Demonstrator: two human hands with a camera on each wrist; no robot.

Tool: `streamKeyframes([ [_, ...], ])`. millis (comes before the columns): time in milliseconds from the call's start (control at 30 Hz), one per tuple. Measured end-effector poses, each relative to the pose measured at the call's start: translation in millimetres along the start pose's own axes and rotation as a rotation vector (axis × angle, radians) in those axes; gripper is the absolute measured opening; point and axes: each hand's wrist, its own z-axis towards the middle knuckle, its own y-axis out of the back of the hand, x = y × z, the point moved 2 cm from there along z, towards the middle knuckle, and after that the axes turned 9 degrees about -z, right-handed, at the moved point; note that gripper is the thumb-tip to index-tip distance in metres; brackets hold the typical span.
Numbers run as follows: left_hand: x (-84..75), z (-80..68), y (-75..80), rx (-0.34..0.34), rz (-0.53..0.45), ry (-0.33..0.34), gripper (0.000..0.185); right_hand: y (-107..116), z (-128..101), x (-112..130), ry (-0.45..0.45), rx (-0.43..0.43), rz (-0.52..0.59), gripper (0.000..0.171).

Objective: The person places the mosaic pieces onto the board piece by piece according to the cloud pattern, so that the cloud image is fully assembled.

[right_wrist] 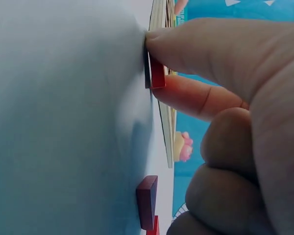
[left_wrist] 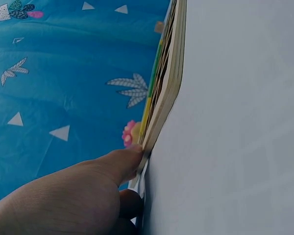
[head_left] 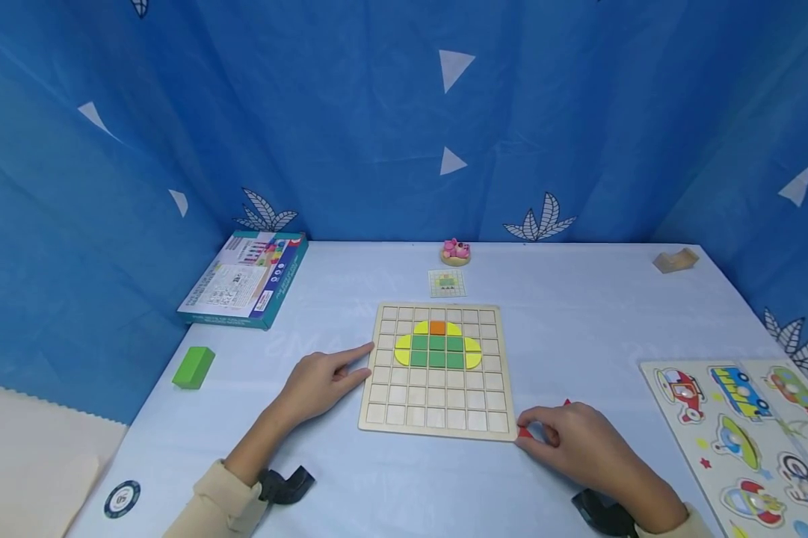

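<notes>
A wooden grid board [head_left: 437,432] lies flat on the white table. Green squares [head_left: 437,359], an orange square [head_left: 437,327] and yellow quarter-round pieces [head_left: 472,360] sit in its upper cells. My left hand [head_left: 318,385] touches the board's left edge with extended index finger and thumb. Just off the lower right corner, my right hand [head_left: 581,444] pinches a small red piece [right_wrist: 158,73] between thumb and index finger; its full shape is hidden. Further red pieces [right_wrist: 147,203] lie on the table by that hand, mostly covered by it in the head view.
Behind the board are a small pattern card [head_left: 447,283] and a pink figurine [head_left: 456,252]. A boxed set [head_left: 242,280] and a green block [head_left: 193,368] lie left. Picture puzzle boards [head_left: 733,441] cover the right side, with a brown block [head_left: 676,261] at the back right.
</notes>
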Motion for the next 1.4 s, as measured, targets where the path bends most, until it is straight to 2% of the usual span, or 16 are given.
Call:
streamKeyframes([
  [300,-0.1,1.6,-0.3,-0.01,0.011,-0.011,0.048,5,2,-3,0.028,-0.095,-0.006,0.017],
  [533,0.3,1.4,0.4,-0.003,0.023,0.004,0.049,0,11,14,0.139,-0.111,0.043,0.015],
  [667,0.1,1.5,0.2,-0.004,0.018,0.001,0.048,1,20,25,0.159,-0.119,0.041,0.015],
  [967,-0.5,0.5,-0.4,0.003,-0.001,0.012,0.049,-3,60,53,0.131,-0.117,0.122,0.018],
  [1200,-0.9,0.8,0.2,-0.004,0.003,-0.001,0.048,-20,94,71,0.083,-0.113,0.205,0.017],
  [1400,-0.4,1.0,0.6,0.003,0.007,0.011,0.049,-34,110,80,0.061,-0.095,0.231,0.015],
])
